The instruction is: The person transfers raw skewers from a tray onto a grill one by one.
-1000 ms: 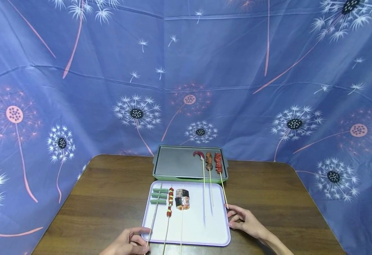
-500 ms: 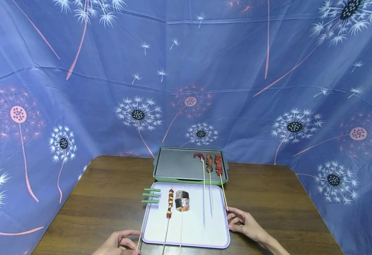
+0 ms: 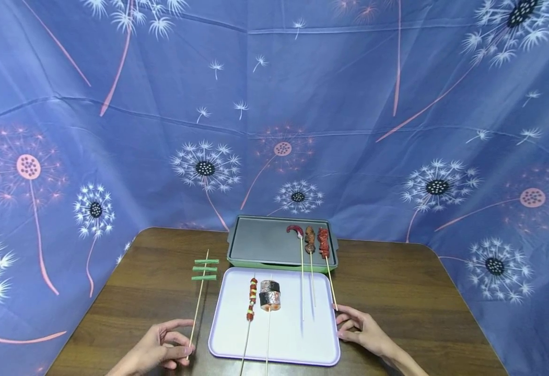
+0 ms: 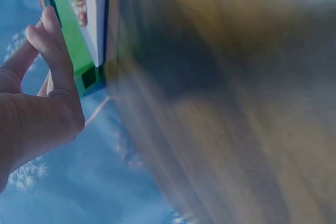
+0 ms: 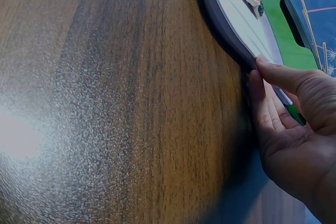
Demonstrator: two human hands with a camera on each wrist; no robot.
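Note:
My left hand [image 3: 159, 345] pinches the lower stick of a skewer of green beans [image 3: 204, 269], three short green pieces set crosswise. It is tilted up over the table, left of the white tray with a lilac rim [image 3: 298, 342]. In the left wrist view the thumb and fingers of that hand [image 4: 55, 90] meet at their tips. The right hand [image 3: 361, 330] grips the tray's right edge; the right wrist view shows its thumb on the rim and its fingers below. Lying on the tray are a red-and-yellow skewer [image 3: 251, 303] and a fish-chunk skewer [image 3: 269, 298].
Behind the tray stands a green griddle with a dark plate [image 3: 260, 243]. On its right side lie an octopus-tentacle skewer [image 3: 296, 230], a brown meat skewer [image 3: 309, 240] and a red meat skewer [image 3: 323, 243], sticks reaching over the tray. A blue dandelion-print cloth [image 3: 274, 104] hangs behind the wooden table [image 3: 396, 292].
My left hand has carried the green bean skewer leftward off the tray and a little up and away, out over the table. The right hand has stayed at the tray's edge.

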